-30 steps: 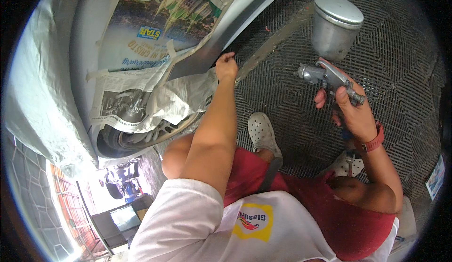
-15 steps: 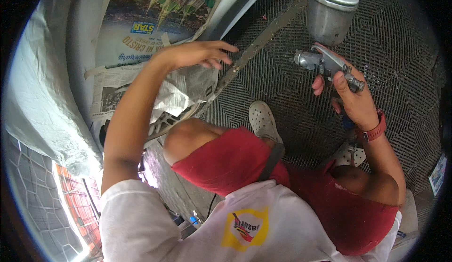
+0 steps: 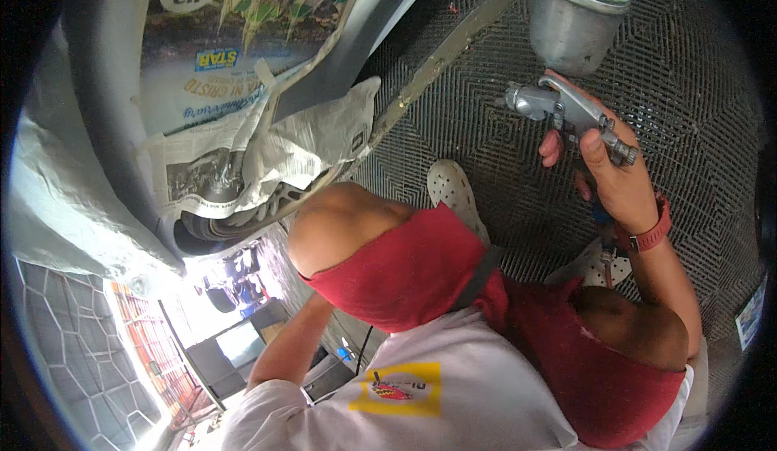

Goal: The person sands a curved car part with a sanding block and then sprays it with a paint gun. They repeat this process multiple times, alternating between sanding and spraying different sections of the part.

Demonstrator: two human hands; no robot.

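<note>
My right hand (image 3: pixel 622 182) is closed around the grip of a metal spray gun (image 3: pixel 571 109), out in front on the right. A silver lidded paint cup (image 3: pixel 576 34) sits upright on top of the gun, and its nozzle points left. Around the grip, the fingers are partly hidden behind the gun. Of my left arm only the forearm (image 3: pixel 295 346) shows, low beside my left knee. My left hand itself is hidden behind that knee. Newspaper sheets (image 3: pixel 218 111) are taped over a vehicle's body on the left, well apart from the gun.
Below the newspaper a wheel (image 3: pixel 235 228) partly shows. Crumpled translucent sheeting (image 3: pixel 73 200) covers the far left. Dark ribbed matting (image 3: pixel 518 184) lies on the floor, with a dull strip (image 3: pixel 453 50) crossing it. Beneath my right hand a hose fitting (image 3: pixel 603 216) hangs.
My left hand, formerly raised open before the newspaper, has dropped out of sight behind my knee. A flap of newspaper now stands out. The spray gun stays in my right hand, nearly unmoved.
</note>
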